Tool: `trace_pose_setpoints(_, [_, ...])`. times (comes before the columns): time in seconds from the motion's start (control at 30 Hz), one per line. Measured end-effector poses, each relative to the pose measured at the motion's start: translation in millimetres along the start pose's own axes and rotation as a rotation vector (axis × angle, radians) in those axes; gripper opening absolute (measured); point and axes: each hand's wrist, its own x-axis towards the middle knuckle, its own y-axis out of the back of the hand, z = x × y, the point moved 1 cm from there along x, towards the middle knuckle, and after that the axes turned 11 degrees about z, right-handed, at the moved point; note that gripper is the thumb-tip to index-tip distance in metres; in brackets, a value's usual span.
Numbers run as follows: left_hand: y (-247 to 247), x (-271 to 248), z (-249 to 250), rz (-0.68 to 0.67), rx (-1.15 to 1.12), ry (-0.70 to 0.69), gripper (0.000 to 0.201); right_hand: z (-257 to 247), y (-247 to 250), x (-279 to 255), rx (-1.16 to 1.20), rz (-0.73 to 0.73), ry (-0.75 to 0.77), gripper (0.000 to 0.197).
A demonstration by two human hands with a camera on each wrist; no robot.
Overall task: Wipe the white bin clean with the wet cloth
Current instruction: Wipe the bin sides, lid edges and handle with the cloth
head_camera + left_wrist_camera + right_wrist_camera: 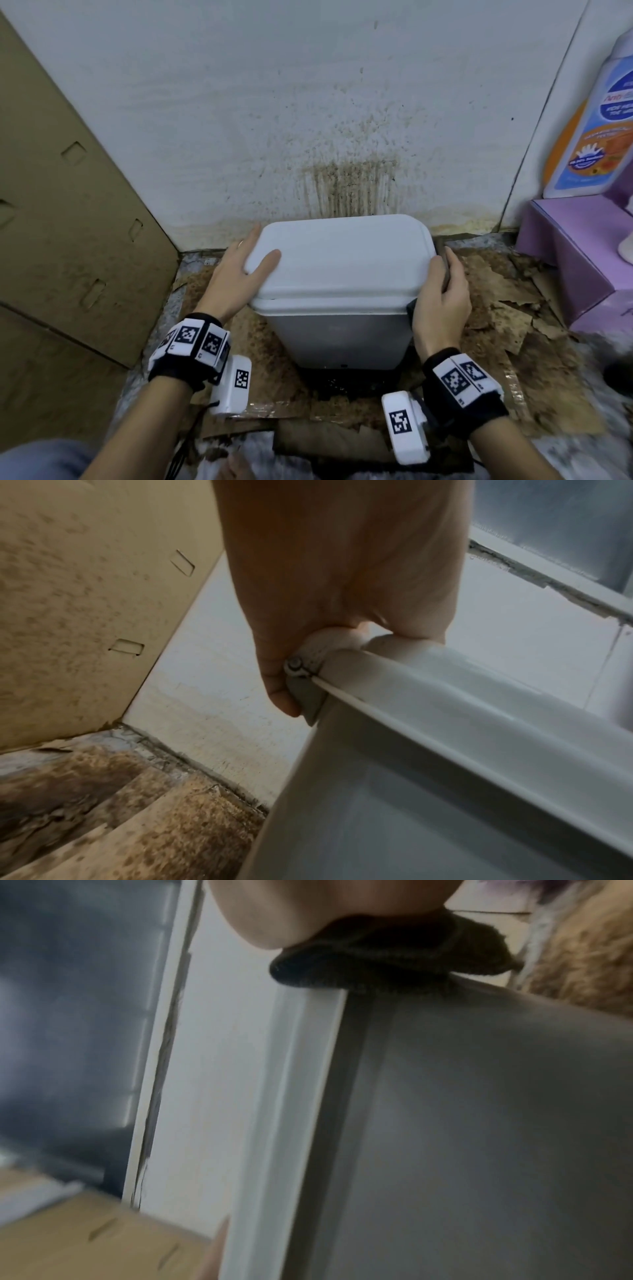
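The white bin (342,335) stands on the floor against the wall with its lid (342,257) closed. My left hand (246,260) grips the lid's left back corner, thumb on top and fingers running along the side. In the left wrist view those fingers (281,696) curl by the hinge of the bin (445,777). My right hand (442,294) holds a dark cloth (446,270) pressed against the lid's right edge. The right wrist view shows the cloth (394,958) bunched between my palm (291,907) and the top of the bin's side (479,1123).
A large cardboard sheet (68,205) leans at the left. The wall (349,185) behind the bin is streaked brown. Torn, dirty cardboard (496,308) covers the floor. A purple box (575,257) with a soap bottle (596,130) stands at the right.
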Motion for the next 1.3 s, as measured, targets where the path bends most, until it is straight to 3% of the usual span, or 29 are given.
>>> trace_pose_setpoints(0.17, [-6, 0, -9, 0.038, -0.084, -0.010, 0.068, 1, 5, 16, 0.077, 0.010, -0.156, 0.042])
trace_pose_setpoints(0.3, [-8, 0, -12, 0.069, -0.103, -0.031, 0.064, -5, 12, 29, 0.076, 0.100, -0.146, 0.039])
trace_pose_setpoints(0.5, [-12, -8, -8, 0.101, -0.078, 0.011, 0.066, -63, 14, 29, -0.016, 0.086, 0.181, 0.040])
trace_pose_setpoints(0.67, [-11, -10, -6, 0.110, -0.080, 0.035, 0.067, -79, -20, 3, -0.238, -0.226, 0.491, 0.030])
trace_pose_setpoints(0.77, [-10, -14, -4, 0.115, -0.083, 0.016, 0.059, -57, -47, -23, -0.680, -0.394, 0.676, 0.038])
trace_pose_setpoints(0.87, [-9, -18, -1, 0.102, -0.085, 0.008, 0.052, -44, -64, -53, -0.973, -0.378, 0.860, 0.056])
trace_pose_setpoints(1.0, [-11, -18, -1, 0.110, -0.055, -0.023, 0.051, -47, -85, -76, -1.053, -0.412, 0.917, 0.070])
trace_pose_setpoints(1.1, [-12, -14, -5, 0.118, -0.050, -0.056, 0.051, -48, -103, -92, -1.000, -0.525, 0.953, 0.082])
trace_pose_setpoints(1.3, [-12, -13, -8, 0.126, -0.065, -0.071, 0.051, -39, -106, -87, -0.955, -0.563, 1.014, 0.074])
